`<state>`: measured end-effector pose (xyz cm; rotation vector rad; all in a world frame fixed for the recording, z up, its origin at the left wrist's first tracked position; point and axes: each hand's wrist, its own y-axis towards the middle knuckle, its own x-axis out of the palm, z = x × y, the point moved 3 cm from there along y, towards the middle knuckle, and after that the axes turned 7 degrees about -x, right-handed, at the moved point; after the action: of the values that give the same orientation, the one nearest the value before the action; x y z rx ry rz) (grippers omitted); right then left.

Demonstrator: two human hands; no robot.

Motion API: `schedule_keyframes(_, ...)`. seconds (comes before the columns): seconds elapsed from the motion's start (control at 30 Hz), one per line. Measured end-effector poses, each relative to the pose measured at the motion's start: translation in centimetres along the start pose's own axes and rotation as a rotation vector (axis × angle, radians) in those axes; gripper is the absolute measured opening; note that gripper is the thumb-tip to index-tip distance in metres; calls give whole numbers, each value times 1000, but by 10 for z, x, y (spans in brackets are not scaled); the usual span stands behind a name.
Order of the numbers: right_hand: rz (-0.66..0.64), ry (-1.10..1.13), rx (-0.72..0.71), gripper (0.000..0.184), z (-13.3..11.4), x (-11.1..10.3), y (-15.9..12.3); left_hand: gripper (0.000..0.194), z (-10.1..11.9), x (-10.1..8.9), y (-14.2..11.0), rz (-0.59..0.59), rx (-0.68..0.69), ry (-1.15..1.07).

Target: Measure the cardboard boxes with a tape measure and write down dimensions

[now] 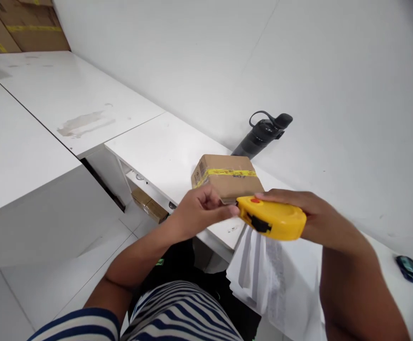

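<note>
A yellow tape measure [281,220] with a red button and a black clip is gripped in my right hand [309,208], held in the air over the desk edge. The fingers of my left hand [206,208] are pinched at the mouth of the tape measure, on the short end of its blade. Just behind both hands a small cardboard box [229,182], wrapped with yellow printed tape, sits on the white desk [164,151]. The box's lower front is partly hidden by my hands.
A black bottle [261,135] with a loop handle stands by the wall behind the box. Stacked papers [259,270] hang over the desk edge below my right hand. A dark device [408,270] lies far right. Cardboard boxes [32,28] are stacked at the far left.
</note>
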<state>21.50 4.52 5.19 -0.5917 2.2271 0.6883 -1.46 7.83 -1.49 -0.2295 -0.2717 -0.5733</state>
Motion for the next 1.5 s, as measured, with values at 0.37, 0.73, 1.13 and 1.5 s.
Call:
schedule_keyframes(0.37,270,435,624,44,144,-56,-27,40,5,-68,89,229,-90,445)
schedule_keyframes(0.73,324,201,579,48,118,-41,-8,43,1,-50,95,299,-44,676)
schedule_keyframes(1.13,609,-763,279,58,-17,66,-48,24,78,-39,164,57,90,747)
schedule_keyframes(1.5,490,-722,431,58,3,75,-5,39,54,-1,177,148,41,1412)
